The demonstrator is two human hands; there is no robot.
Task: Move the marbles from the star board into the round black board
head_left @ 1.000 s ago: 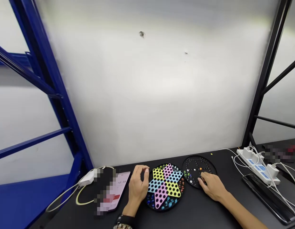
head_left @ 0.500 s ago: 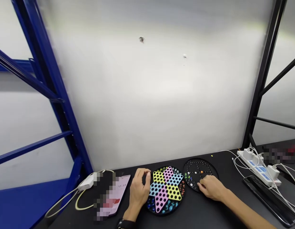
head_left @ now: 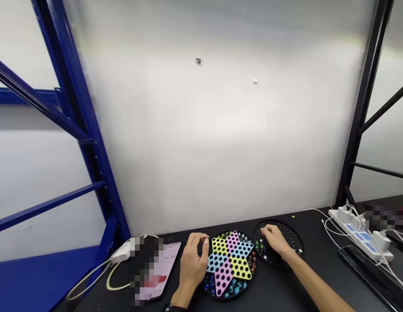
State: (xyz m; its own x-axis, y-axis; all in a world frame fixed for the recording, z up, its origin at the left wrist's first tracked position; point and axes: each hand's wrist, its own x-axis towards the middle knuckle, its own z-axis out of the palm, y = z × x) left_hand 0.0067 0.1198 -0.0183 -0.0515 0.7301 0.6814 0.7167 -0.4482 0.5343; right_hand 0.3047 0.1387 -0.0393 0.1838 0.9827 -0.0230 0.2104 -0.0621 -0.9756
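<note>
While left hand [head_left: 191, 265] curls beside star marble board [head_left: 255, 268], right hand [head_left: 275, 241] rests on round black board [head_left: 301, 247]; both grips bent, cannot tell if pinching.

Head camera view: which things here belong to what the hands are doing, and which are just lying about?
Belonging: left hand, beside the star-patterned marble board; right hand, over the marbles on the round black board.

Lying about: pink-screened phone, white charger, power strip, dark phone.
</note>
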